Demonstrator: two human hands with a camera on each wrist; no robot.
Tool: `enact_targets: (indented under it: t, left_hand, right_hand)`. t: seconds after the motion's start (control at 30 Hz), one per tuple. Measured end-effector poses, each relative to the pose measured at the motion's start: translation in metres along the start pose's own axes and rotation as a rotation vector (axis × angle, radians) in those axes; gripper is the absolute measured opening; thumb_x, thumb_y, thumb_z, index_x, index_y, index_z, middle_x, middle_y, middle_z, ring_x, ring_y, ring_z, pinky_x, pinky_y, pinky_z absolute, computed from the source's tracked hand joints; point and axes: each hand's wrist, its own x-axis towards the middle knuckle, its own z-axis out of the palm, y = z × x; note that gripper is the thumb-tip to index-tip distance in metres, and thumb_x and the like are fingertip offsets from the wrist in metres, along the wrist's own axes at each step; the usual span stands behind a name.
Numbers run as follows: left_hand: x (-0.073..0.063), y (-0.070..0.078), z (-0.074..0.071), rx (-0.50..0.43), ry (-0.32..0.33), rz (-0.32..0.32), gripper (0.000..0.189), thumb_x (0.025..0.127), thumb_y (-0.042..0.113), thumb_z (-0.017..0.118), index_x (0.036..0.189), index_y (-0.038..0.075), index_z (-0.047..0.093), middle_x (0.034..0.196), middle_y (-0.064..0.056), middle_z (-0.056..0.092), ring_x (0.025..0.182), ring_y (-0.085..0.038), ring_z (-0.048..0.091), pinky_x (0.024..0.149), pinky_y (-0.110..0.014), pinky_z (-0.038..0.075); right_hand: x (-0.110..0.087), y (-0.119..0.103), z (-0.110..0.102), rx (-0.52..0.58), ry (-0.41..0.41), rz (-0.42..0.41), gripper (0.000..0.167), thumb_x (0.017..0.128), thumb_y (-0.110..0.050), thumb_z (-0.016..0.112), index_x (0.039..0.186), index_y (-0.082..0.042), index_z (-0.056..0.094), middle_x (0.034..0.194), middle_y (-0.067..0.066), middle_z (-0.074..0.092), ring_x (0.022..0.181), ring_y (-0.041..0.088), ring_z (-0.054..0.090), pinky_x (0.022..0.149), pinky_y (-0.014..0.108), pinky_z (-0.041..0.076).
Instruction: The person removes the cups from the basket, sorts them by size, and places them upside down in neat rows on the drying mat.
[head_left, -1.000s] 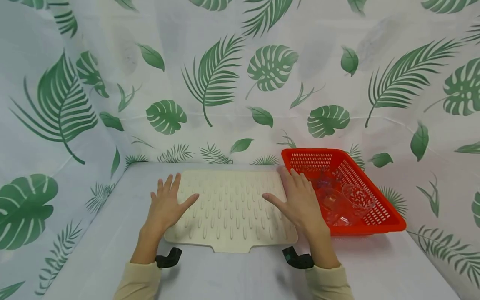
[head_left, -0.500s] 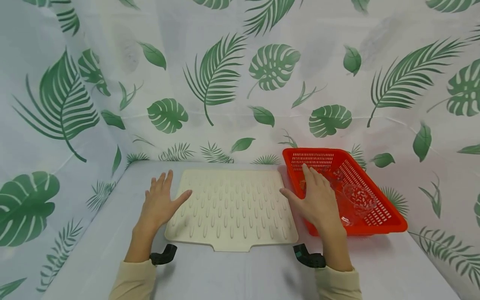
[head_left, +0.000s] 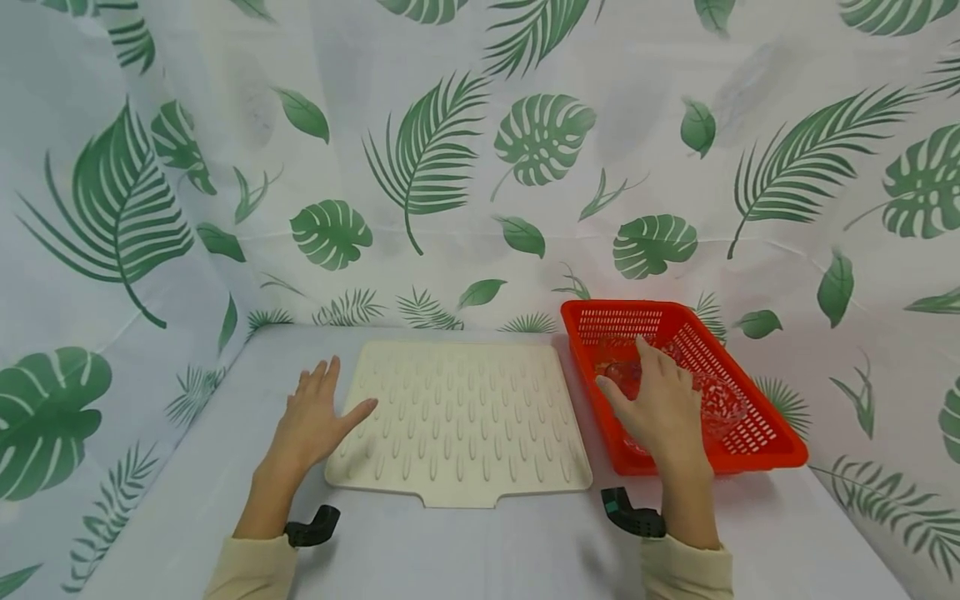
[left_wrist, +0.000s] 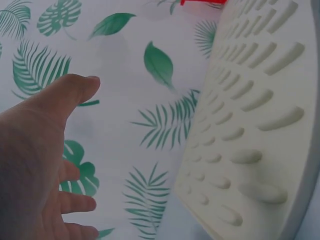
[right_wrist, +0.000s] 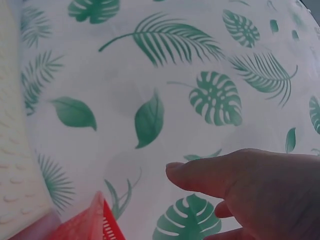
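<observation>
A cream board with rows of raised oval pegs (head_left: 459, 483) lies in the middle of the table. My left hand (head_left: 311, 425) hovers at its left edge, fingers spread and thumb pointing towards the board, holding nothing. To the right stands a red perforated basket (head_left: 757, 461) with clear, see-through items inside, one like a patterned cup (head_left: 722, 404). Over the basket's left part is my right hand (head_left: 667, 408), fingers extended and thumb apart, also holding nothing; it hides some of the contents. In the right wrist view only a corner of the basket (right_wrist: 95, 220) shows.
A white table surface (head_left: 525, 550) spreads around the board. White sheeting with green leaves (head_left: 450, 275) rises behind it and at both sides. Black wrist cameras sit at the left wrist (head_left: 313, 527) and the right wrist (head_left: 633, 515).
My right hand has moved right, from the board's right edge to over the red basket. The left hand has drifted a little left, away from the board's middle.
</observation>
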Motion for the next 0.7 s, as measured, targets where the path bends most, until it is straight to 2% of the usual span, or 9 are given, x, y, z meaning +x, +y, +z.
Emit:
enact_targets:
  t: [0.2,0.43,0.7]
  left_hand:
    - [-0.005,-0.007,0.006,-0.004,-0.073,-0.009,0.110,0.090,0.074,0.051,0.161,0.001,0.008,0.166,-0.028,0.009,0.152,-0.053,0.007,0.115,-0.075,0.018]
    - [-0.016,-0.018,0.019,0.005,-0.142,-0.028,0.114,0.089,0.074,0.054,0.159,-0.004,0.008,0.165,-0.030,0.008,0.149,-0.057,0.008,0.115,-0.075,0.020]
    - [-0.030,-0.030,0.035,-0.006,-0.185,-0.040,0.121,0.084,0.075,0.060,0.156,-0.010,0.012,0.164,-0.033,0.010,0.151,-0.054,0.009,0.119,-0.069,0.019]
  right_hand:
    - [0.000,0.007,-0.001,-0.002,-0.010,0.045,0.091,0.086,-0.034,0.074,0.158,-0.006,0.026,0.153,0.033,0.035,0.132,0.057,0.032,0.106,0.081,0.026]
    - [0.002,0.010,-0.001,-0.018,-0.030,0.090,0.090,0.087,-0.036,0.073,0.156,-0.004,0.027,0.151,0.034,0.035,0.130,0.057,0.032,0.104,0.081,0.029]
    - [0.003,0.013,-0.003,-0.030,-0.061,0.136,0.091,0.088,-0.040,0.071,0.156,-0.001,0.026,0.150,0.037,0.032,0.130,0.059,0.030,0.105,0.081,0.029]
